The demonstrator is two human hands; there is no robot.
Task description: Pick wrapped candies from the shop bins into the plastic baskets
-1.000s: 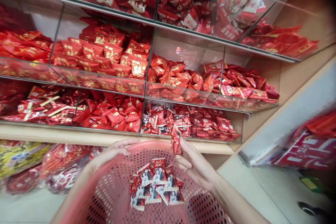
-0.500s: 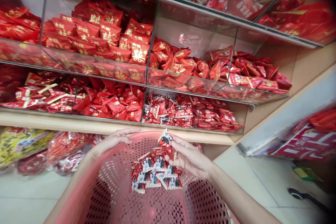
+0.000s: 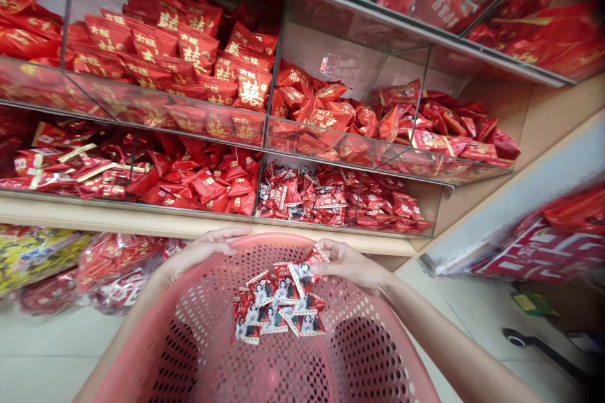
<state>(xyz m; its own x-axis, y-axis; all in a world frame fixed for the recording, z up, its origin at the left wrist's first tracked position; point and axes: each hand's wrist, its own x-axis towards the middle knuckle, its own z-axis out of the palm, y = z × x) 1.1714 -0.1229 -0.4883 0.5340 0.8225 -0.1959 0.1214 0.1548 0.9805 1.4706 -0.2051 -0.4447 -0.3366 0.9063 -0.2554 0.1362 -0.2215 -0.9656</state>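
stocked shelves (image 3: 118, 213) behind; right hand (image 3: 347, 264) pinches printed packet (image 3: 301, 277) at edge of packet pile (image 3: 269, 315) in pink basket (image 3: 227, 378); left hand (image 3: 208, 249) curled over rim; likely placing step, release calling for parted right fingertips

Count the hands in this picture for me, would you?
2: the left hand is at the pink basket's far-left rim; the right hand, by the far-right rim, holds a small packet. No others show.
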